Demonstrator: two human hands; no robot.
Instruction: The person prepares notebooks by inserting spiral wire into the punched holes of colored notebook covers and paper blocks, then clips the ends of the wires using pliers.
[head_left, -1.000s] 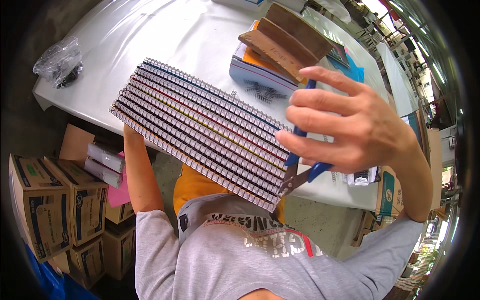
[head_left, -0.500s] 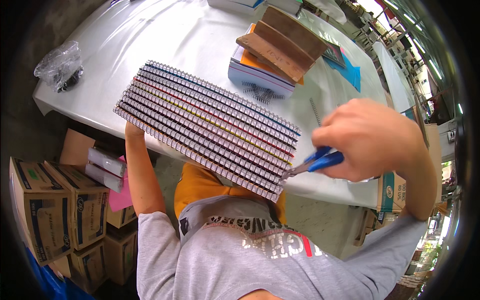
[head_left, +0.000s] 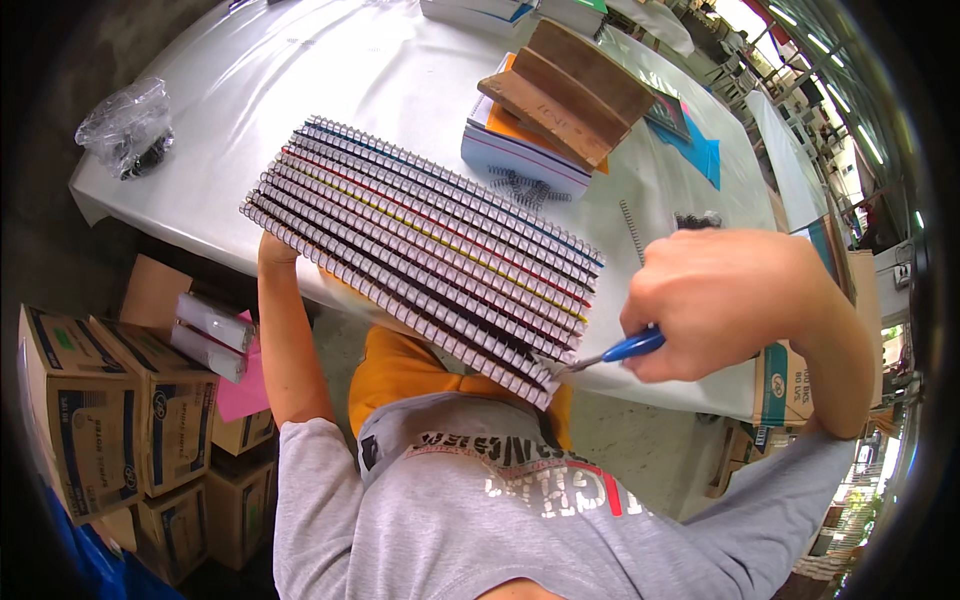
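A row of spiral notebooks (head_left: 430, 240) stands spines up, slanting across the table's near edge above my lap. White coils run along their spines, with black, red, yellow and blue cover edges between. My left hand (head_left: 278, 248) holds the row at its near left end; its fingers are hidden behind the notebooks. In my right hand (head_left: 705, 305) are blue-handled pliers (head_left: 635, 345), closed fist around the grips. Their metal tips touch the right coil end of one of the nearest notebooks. A dark gap separates the nearest notebooks from the others at that end.
Beyond the row, wooden blocks (head_left: 570, 95) rest on a stack of books (head_left: 520, 150). Loose dark coils (head_left: 525, 188) lie by it, and a single coil (head_left: 631, 230) lies farther right. A plastic bag (head_left: 128, 130) sits far left. Cardboard boxes (head_left: 85, 400) are piled below left.
My right hand has turned and lowered slightly, bringing the pliers' tips in nearer the coil end. A gap has opened between the nearest notebooks and the rest. The row has shifted slightly right.
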